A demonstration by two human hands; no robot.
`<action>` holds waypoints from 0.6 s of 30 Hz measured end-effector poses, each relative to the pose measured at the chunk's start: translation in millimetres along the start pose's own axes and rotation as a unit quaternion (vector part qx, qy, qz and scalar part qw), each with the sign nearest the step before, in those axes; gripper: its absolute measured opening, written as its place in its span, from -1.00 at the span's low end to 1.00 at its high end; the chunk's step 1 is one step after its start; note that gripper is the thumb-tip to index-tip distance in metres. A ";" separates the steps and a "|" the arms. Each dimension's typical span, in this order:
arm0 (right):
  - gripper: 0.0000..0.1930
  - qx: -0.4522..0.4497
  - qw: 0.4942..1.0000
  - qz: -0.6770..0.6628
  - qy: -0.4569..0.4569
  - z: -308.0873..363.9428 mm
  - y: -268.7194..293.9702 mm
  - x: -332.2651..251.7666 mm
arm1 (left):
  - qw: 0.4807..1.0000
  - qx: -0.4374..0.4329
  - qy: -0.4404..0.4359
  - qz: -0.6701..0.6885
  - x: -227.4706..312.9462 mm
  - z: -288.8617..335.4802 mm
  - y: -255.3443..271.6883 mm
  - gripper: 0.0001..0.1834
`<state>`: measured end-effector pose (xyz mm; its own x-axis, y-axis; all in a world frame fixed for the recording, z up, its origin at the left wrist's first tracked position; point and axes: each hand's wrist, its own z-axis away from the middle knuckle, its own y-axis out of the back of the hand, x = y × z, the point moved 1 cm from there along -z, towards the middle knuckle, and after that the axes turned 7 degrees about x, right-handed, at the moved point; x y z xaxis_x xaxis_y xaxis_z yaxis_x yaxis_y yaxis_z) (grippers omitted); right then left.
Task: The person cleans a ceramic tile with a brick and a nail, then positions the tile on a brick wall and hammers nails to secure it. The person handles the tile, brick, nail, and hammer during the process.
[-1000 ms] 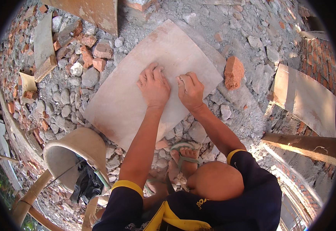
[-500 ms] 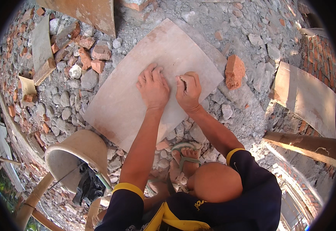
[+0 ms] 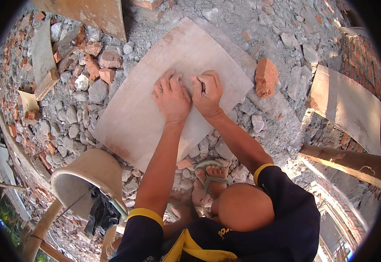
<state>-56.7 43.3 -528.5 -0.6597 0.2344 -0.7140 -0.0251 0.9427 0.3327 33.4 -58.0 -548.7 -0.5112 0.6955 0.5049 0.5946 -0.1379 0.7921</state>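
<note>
A pale, dusty flat board [image 3: 133, 118] lies aslant on the rubble in front of me. On its middle rests my left hand [image 3: 172, 98], palm down, fingers slightly bent and a little apart, holding nothing I can see. Close beside it on the right, my right hand [image 3: 208, 92] is closed over the board, with thumb and forefinger drawn together. Whatever its fingers pinch, if anything, is too small or hidden to make out. The two hands nearly touch at the wrists.
A broken red brick [image 3: 266, 77] lies off the board's right corner. A tipped bucket [image 3: 99, 168] with black plastic stands at lower left. Another sheet [image 3: 345, 102] and a wooden beam [image 3: 343, 163] are at right. Stones and brick pieces [image 3: 98, 91] cover the left. My sandalled foot [image 3: 214, 174] is near the board.
My right hand has moved left and slightly away from me, closer to my left hand. My left hand has shifted only slightly and stays on the board.
</note>
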 end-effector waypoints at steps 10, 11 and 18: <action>-0.81 -0.017 1.000 -0.017 -0.011 13.3 3.2 11.7 | 1.000 -0.008 -0.001 -0.019 0.9 -1.1 0.0 -0.75; -0.80 -0.045 0.997 -0.019 0.063 14.4 0.9 10.0 | 1.000 -0.005 -0.004 -0.020 1.3 -1.9 0.8 -0.75; -0.81 -0.051 0.985 -0.059 -0.157 13.1 -4.4 9.0 | 1.000 0.002 -0.003 -0.009 0.0 -3.2 0.2 -0.76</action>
<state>-52.7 44.4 -544.5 -0.3842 0.2023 -0.9008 -0.1732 0.9426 0.2855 31.5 -60.3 -547.5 -0.5179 0.7023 0.4884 0.5882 -0.1222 0.7994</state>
